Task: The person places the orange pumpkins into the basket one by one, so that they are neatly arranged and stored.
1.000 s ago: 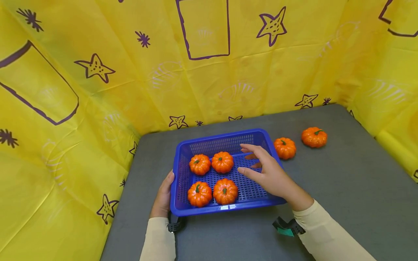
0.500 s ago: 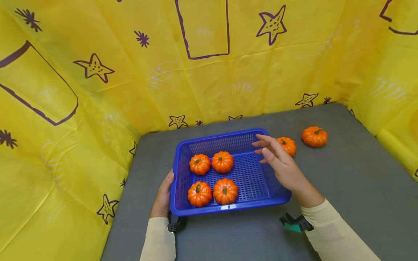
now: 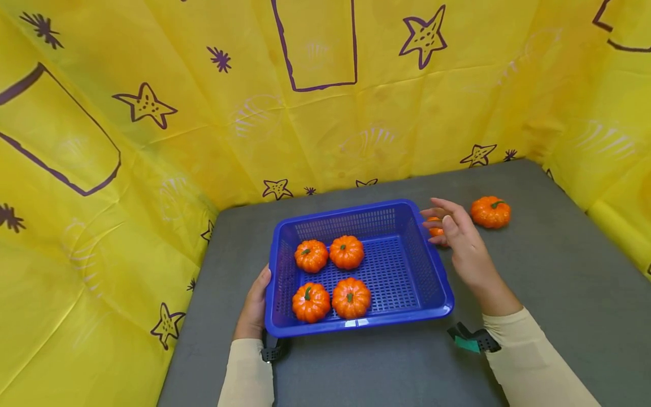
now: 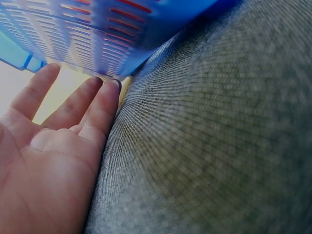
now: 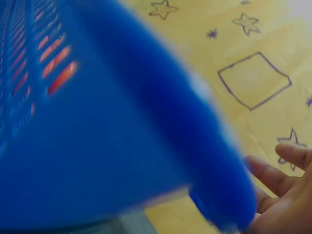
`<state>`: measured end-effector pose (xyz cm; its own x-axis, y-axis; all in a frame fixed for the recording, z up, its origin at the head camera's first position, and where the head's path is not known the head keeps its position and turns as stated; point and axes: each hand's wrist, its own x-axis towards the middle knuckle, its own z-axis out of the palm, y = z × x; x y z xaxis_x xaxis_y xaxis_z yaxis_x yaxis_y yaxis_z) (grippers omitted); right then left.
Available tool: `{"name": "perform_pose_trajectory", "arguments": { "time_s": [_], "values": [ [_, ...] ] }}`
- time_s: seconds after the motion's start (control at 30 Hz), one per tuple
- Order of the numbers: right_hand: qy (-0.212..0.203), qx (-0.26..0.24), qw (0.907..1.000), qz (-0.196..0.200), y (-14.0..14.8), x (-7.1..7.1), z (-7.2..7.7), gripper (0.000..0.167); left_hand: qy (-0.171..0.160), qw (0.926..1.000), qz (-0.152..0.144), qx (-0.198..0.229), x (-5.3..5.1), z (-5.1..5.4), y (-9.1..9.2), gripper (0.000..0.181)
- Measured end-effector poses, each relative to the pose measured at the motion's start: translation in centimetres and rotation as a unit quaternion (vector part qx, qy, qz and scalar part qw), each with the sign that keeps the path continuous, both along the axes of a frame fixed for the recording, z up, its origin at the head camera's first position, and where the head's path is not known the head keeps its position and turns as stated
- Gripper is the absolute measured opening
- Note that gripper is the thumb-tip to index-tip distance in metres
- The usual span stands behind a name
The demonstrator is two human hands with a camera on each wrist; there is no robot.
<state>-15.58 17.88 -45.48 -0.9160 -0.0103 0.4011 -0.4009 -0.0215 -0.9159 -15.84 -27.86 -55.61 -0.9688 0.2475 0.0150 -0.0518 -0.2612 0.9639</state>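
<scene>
A blue basket [image 3: 358, 323] holds several small orange pumpkins, one of them [image 3: 351, 298] near its front wall. At the basket's left side, the left hand [image 3: 254, 302] touches the wall, fingers fairly straight; the left wrist view shows this palm [image 4: 53, 161] beside the mesh wall [image 4: 92, 41]. Just past the right rim, the right hand [image 3: 470, 254] hovers with spread, slightly bent fingers, partly covering an orange pumpkin [image 3: 436, 227] on the table. Whether it touches that pumpkin cannot be told. In the right wrist view, the fingers [image 5: 273, 178] show beyond the blue rim [image 5: 195, 122].
Another orange pumpkin [image 3: 490, 212] lies farther right on the grey table [image 3: 549, 271]. A yellow cloth [image 3: 325, 130] with purple drawings stands behind the table and along both sides.
The right hand has moved right, from above the basket's inside to beyond its right rim, over the nearer loose pumpkin. The left hand and the basket have stayed in place.
</scene>
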Motion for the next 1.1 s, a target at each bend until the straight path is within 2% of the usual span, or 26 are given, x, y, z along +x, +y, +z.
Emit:
{"name": "perform_pose_trajectory", "arguments": {
  "time_s": [0.1,0.27,0.43,0.5,0.63,0.83,0.97,1.1],
  "values": [
    [-0.007,-0.020,0.9997,-0.009,0.6,-0.2,-0.4,0.045,-0.002,1.0000,0.000,0.005,0.0,0.0,0.0,0.062],
    [-0.011,-0.028,0.9984,-0.049,1.7,-0.6,-1.0,0.038,-0.006,1.0000,-0.004,0.002,-0.1,-0.1,0.1,0.063],
    [-0.026,0.012,0.9934,-0.111,2.8,-1.3,-1.9,0.037,-0.009,0.9999,-0.002,-0.004,-0.1,-0.1,0.1,0.065],
    [-0.037,0.045,0.9887,-0.138,3.1,-1.6,-2.4,0.041,-0.011,0.9999,0.000,-0.003,-0.1,-0.1,0.1,0.065],
    [-0.068,0.089,0.9793,-0.169,3.7,-2.4,-3.7,0.056,-0.021,0.9998,0.007,0.000,0.0,0.0,0.2,0.065],
    [-0.094,0.138,0.9656,-0.199,4.2,-3.5,-5.9,0.070,-0.024,0.9997,0.008,0.001,0.0,0.1,0.1,0.064],
    [-0.092,0.167,0.9587,-0.211,4.4,-4.2,-7.4,0.074,-0.020,0.9998,0.007,-0.002,0.0,0.0,0.0,0.063],
    [-0.078,0.186,0.9560,-0.213,4.6,-4.7,-8.5,0.074,-0.027,0.9995,0.013,-0.006,0.0,0.1,0.1,0.063]
  ]
}}
